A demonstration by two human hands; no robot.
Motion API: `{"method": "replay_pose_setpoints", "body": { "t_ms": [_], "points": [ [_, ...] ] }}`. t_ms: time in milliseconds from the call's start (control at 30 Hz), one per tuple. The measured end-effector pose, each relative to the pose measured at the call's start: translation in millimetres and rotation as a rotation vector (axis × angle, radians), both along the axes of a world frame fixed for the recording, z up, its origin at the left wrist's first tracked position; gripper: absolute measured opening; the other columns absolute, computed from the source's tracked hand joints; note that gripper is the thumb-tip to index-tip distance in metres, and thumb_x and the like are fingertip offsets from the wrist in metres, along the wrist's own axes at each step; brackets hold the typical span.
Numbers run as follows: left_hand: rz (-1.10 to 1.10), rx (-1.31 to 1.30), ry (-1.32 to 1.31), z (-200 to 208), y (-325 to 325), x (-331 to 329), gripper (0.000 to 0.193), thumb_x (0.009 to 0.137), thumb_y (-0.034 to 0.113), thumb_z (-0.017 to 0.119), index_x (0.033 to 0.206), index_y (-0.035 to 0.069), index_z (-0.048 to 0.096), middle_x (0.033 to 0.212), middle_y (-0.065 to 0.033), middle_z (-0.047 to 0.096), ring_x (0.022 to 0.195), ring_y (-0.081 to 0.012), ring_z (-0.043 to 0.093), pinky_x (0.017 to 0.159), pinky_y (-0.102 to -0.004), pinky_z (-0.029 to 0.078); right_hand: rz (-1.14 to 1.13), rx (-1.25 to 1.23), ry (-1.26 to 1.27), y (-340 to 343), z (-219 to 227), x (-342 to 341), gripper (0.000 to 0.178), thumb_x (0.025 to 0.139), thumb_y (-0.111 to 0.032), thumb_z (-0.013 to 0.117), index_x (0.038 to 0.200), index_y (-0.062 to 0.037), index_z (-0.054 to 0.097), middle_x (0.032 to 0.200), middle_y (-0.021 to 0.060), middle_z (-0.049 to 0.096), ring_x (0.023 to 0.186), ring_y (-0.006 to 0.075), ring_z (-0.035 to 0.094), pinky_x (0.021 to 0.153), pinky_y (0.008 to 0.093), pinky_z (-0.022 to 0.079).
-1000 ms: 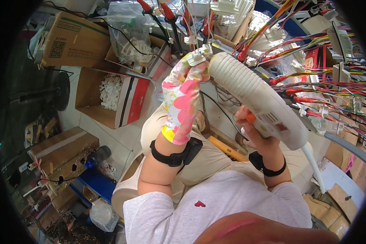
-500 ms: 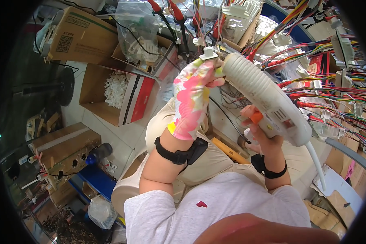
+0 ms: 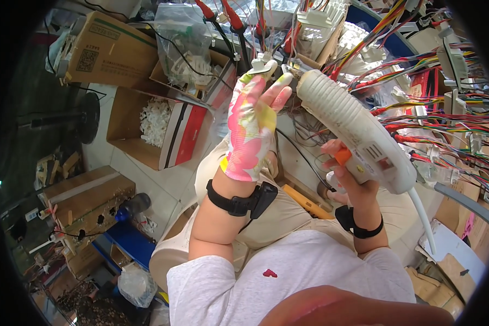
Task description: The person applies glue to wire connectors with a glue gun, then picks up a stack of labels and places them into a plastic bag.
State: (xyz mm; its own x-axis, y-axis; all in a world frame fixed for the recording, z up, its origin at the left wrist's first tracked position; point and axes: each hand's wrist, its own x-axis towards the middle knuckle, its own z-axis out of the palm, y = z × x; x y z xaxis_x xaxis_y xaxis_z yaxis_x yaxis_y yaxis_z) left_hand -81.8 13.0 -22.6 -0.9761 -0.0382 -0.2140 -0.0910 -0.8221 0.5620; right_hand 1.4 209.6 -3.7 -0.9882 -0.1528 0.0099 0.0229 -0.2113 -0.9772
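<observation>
Ribbed white tool point(image 3: 358, 126): firmly gripped by the bare right hand point(image 3: 356, 187); likely stiff, fairly heavy (its pale cord point(image 3: 422, 223) may drag); best held by the smooth body.
White connector point(image 3: 262, 68): just left of the tool's tip; probably light, brittle; pinch its edges.
Gloved left hand point(image 3: 252, 117): left of the tool, fingers loosely spread; pinch unclear.
Hidden: right palm.
</observation>
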Motion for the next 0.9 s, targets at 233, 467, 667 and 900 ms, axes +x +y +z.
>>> {"method": "replay_pose_setpoints", "body": {
  "t_ms": [233,467,667,900],
  "points": [
    [-0.098,-0.011,0.082,4.7,1.8,1.4,0.032,0.093,0.027,0.053,0.120,0.010,0.051,0.121,-0.0120,0.057,0.106,-0.0261,0.059,0.086,-0.0364,0.045,-0.010,0.000,-0.014,0.5,5.4,-1.6,0.040,0.083,-0.008,0.062,0.120,0.0016,0.051,0.108,0.0130,0.058,0.106,0.0247,0.056,0.077,0.0320,0.052],
    [-0.119,0.209,-0.191,-3.5,-11.6,-4.1,0.018,0.087,0.023,0.059,0.099,0.009,0.056,0.089,-0.0093,0.061,0.070,-0.0188,0.056,0.067,-0.0338,0.044,0.055,0.088,-0.071,3.0,10.4,-6.1,0.038,0.084,-0.011,0.064,0.118,0.0002,0.054,0.107,0.0136,0.062,0.090,0.0181,0.062,0.071,0.0264,0.051],
    [-0.171,0.343,-0.253,-6.2,-21.5,-10.0,0.013,0.084,0.022,0.057,0.086,0.009,0.055,0.073,-0.0047,0.055,0.055,-0.0159,0.046,0.059,-0.0319,0.040,0.070,0.050,-0.048,-0.7,13.3,-11.0,0.040,0.084,-0.008,0.063,0.121,0.0003,0.051,0.108,0.0139,0.062,0.090,0.0177,0.062,0.069,0.0247,0.052],
    [-0.473,0.465,-0.097,-14.9,-31.6,-15.6,0.016,0.079,0.025,0.049,0.077,0.009,0.053,0.054,0.0023,0.038,0.044,-0.0127,0.031,0.051,-0.0298,0.030,0.111,0.030,-0.030,4.7,4.7,-14.6,0.038,0.085,-0.004,0.061,0.121,0.0019,0.050,0.106,0.0121,0.060,0.095,0.0186,0.061,0.074,0.0258,0.053]
  ]
}}
